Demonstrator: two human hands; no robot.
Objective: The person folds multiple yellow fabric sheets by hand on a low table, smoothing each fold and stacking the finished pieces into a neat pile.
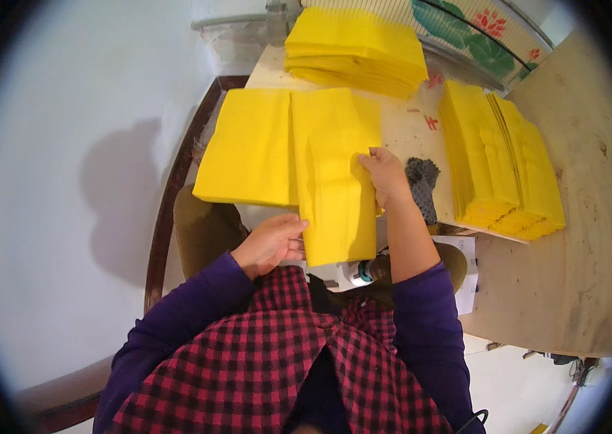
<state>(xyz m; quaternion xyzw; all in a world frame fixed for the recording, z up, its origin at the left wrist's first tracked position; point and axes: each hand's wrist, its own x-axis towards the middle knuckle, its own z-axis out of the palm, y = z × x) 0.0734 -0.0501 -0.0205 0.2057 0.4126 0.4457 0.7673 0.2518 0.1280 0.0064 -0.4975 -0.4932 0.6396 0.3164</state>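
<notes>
In front of me is a folded yellow cloth-like sheet (338, 195), its near end hanging past the table's front edge. My left hand (275, 244) grips its lower left edge, thumb in front and fingers curled at the side. On the opposite edge, higher up, my right hand (385, 176) pinches it between thumb and fingers. A flat yellow pile (244, 148) lies just left of the sheet and is partly covered by it. Beside my right wrist is a dark grey dotted cloth (423, 186), crumpled on the table.
At the back stands a thick stack of folded yellow pieces (356, 54). More upright yellow bundles (497, 159) fill the right side of the table (400, 130). A wooden board (573, 289) stands to the right, a white wall (89, 289) to the left. A white bottle (359, 273) shows below the sheet.
</notes>
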